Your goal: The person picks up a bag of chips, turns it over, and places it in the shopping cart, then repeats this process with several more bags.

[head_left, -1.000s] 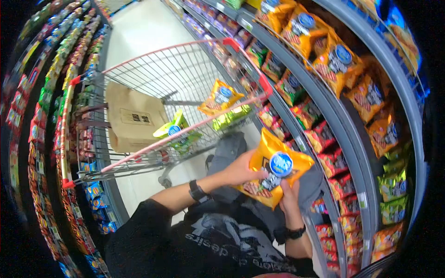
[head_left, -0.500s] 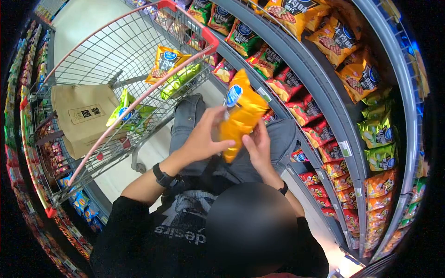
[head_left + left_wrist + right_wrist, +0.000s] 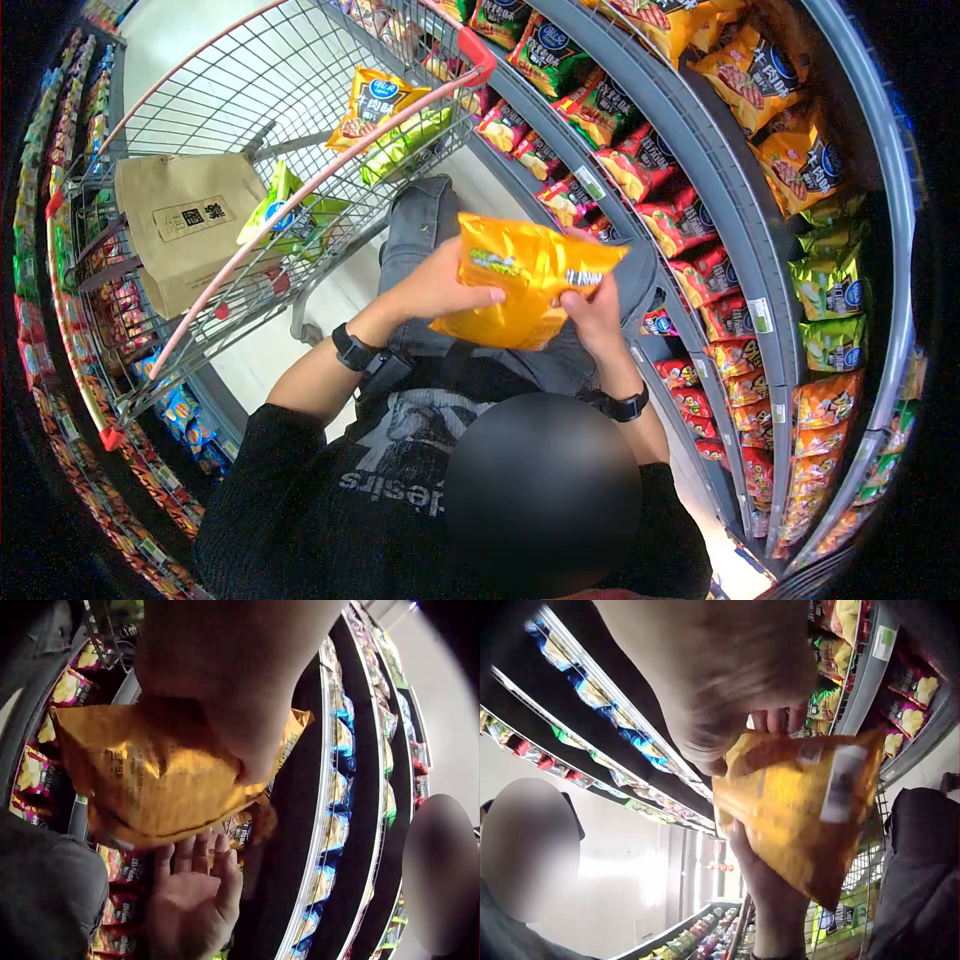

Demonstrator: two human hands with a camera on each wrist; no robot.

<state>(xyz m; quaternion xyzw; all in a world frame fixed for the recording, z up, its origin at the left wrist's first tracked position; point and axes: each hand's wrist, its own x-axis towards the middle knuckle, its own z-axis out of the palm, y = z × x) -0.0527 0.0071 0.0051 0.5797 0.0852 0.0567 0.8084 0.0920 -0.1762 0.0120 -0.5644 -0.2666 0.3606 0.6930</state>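
The bag of chips (image 3: 525, 280) I hold is over my lap, between the cart (image 3: 482, 55) on my left and the shelves (image 3: 745, 240) on my right, tilted, with its mostly plain orange face turned up toward me. Its left corner stands well apart from the cart's pink rim, with my grey trouser leg (image 3: 410, 240) filling much of that gap; its right corner points at the shelf edge, where rows of red bags (image 3: 680, 215) lie near. Pale floor (image 3: 140, 50) runs on past the far end of the cart. Whether the bag's lower edge touches my trousers I cannot tell. My left grip (image 3: 440, 285) is closed on the left side of the bag, thumb laid flat across the face, fingers hidden behind, parted only by the bag between them. My right grip (image 3: 598, 315) pinches the other side, thumb tip on the face just beside the printed letters, fingers reaching round the far edge; the right wrist view shows the bag's corner between that thumb and those fingers. Inside the cart, a brown paper sack (image 3: 185, 225) leans at the handle end, apart from another orange bag (image 3: 375, 105) and a green bag (image 3: 405, 145) just beside it.
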